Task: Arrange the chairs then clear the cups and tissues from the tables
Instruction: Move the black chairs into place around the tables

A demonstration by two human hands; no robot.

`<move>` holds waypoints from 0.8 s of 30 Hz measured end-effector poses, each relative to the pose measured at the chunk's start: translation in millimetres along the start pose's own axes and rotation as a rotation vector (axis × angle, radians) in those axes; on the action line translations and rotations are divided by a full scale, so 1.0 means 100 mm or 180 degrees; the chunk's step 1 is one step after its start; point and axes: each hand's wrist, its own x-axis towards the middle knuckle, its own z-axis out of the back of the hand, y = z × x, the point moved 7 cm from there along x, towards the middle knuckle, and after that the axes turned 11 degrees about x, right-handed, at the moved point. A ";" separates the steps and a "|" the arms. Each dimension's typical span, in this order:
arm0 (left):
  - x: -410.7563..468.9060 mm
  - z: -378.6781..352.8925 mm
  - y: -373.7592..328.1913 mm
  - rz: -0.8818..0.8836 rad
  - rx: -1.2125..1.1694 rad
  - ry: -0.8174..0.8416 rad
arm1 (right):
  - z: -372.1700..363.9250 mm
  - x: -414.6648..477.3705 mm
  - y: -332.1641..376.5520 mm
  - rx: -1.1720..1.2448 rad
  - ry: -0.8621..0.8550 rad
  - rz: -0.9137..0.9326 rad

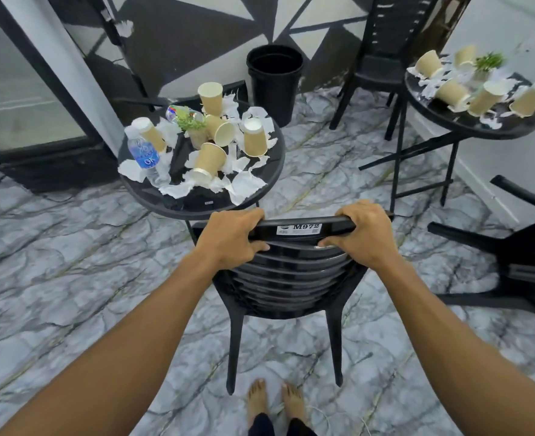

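A black plastic chair point(286, 278) stands upright in front of me, facing the near round black table point(197, 201). My left hand point(231, 237) grips the left end of its top rail and my right hand point(365, 234) grips the right end. The near table carries several tan paper cups point(255, 138), crumpled white tissues point(245, 184), a water bottle point(145, 158) and a small plant point(192, 121). A second round table point(467, 122) at the right also bears cups point(484, 99) and tissues. Another black chair point(517, 262) lies tipped over on the floor at the right.
A black bin point(274, 80) stands against the patterned wall behind the near table. A third black chair point(382, 58) stands upright by the far table. A glass door point(17, 89) fills the left. The floor is grey marble, and my bare feet point(275, 401) show below.
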 end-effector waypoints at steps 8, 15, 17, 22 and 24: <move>0.14 0.01 0.16 0.0162 -0.0241 -0.0157 | 0.00 0.13 0.03 0.0053 -0.0102 -0.0088; 0.20 0.05 0.18 0.0276 -0.0063 -0.0228 | -0.02 0.18 -0.05 -0.0007 -0.0038 -0.0102; 0.20 0.07 0.17 0.0337 -0.0073 -0.0209 | -0.03 0.20 -0.08 -0.0015 -0.0048 -0.0085; 0.23 0.13 0.14 0.0549 -0.0035 -0.0175 | 0.01 0.24 -0.20 -0.0068 -0.0110 -0.0130; 0.24 0.16 0.15 0.0676 0.0032 -0.0234 | 0.02 0.32 -0.19 -0.0085 -0.0011 -0.0046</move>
